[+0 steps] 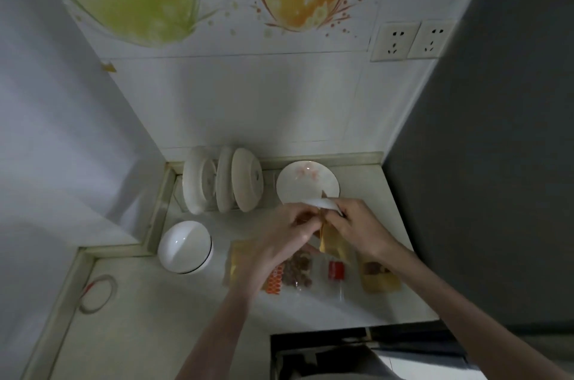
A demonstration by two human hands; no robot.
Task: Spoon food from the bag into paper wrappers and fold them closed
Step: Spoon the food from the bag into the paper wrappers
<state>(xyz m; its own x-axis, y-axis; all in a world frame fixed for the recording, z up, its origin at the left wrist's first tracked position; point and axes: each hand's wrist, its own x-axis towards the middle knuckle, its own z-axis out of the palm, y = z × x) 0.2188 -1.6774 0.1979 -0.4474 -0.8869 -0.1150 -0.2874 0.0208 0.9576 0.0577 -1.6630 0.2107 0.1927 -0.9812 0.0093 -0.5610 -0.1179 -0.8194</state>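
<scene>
Both hands meet above the counter, in front of a white plate point(306, 182). My left hand point(279, 236) and my right hand point(357, 224) pinch the top of a yellowish paper wrapper point(334, 244) that hangs between them. A white spoon point(323, 203) sticks out leftward from my right hand's fingers, over the plate's near rim. Below the hands a clear plastic bag point(310, 274) with brown food pieces, an orange patterned strip and a red label lies flat. More yellow wrappers lie at the left point(237, 258) and at the right point(380, 278), the right one with brown food on it.
A white bowl point(185, 247) stands upside down at the left. Several white dishes point(223, 182) stand on edge in a rack at the back. A tape ring point(98, 292) lies near the left counter edge. A dark appliance wall point(481, 177) bounds the right side.
</scene>
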